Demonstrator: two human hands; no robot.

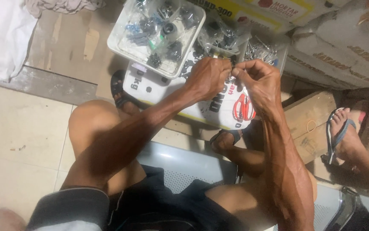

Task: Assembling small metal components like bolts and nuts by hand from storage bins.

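Note:
My left hand (209, 77) and my right hand (259, 83) meet fingertip to fingertip above a white sack (150, 87) lying on the floor. Both pinch one small dark part (232, 65) between them; it is too small to tell what it is. Just beyond my hands stands a white plastic tray (120, 42) full of clear bags with several small dark metal parts. A second tray (274, 53) with shiny metal pieces sits behind my right hand. Red-handled scissors (244, 108) lie on the sack under my right wrist.
I sit on a grey perforated bench (184, 164), knees apart, sandalled feet by the sack. Another person's foot in a flip-flop (340, 132) rests at the right beside a wooden block (310, 124). Printed sacks (342, 47) pile up at the back right. White cloth (4, 38) lies at far left.

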